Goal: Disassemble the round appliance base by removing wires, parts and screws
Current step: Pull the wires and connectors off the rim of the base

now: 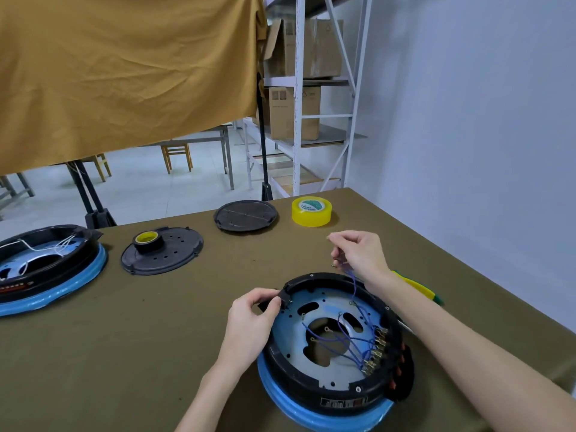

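The round appliance base (336, 347) at five o'clock — black ring, blue rim, grey-blue plate, purple-blue wires (349, 338). Olive-green tablecloth (156, 332). Yellow tape roll (311, 211) at one o'clock — green-and-white patterned label. Mustard cloth (124, 73) at eleven o'clock.

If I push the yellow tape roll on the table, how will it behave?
The tape roll lies flat on the cloth, so it would probably slide, not roll. It looks light, being a hollow ring. Tipped on edge, its round shape would likely roll.
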